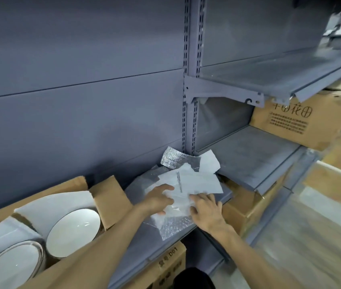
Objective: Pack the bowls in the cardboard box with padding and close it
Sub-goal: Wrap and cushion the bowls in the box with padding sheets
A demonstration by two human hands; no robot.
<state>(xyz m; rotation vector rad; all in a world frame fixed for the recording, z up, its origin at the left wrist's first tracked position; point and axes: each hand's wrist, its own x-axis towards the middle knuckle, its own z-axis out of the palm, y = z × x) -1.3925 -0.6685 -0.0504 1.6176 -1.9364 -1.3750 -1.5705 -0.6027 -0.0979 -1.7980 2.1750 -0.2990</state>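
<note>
a: where's everything sitting?
b: on the grey shelf. the open cardboard box at its left end holds white bowls, tilted among foam sheets

a: and the hands?
b: left hand and right hand lie on the loose padding sheets, fingers spread, gripping nothing

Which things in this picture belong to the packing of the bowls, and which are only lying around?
Part of the job:
- white bowls
- open cardboard box holding them
- padding sheets on the shelf
- left hand and right hand, both on the padding

Just lying about:
- printed carton on the right shelf
- labelled carton below
- small metal tool, purpose unclear
</note>
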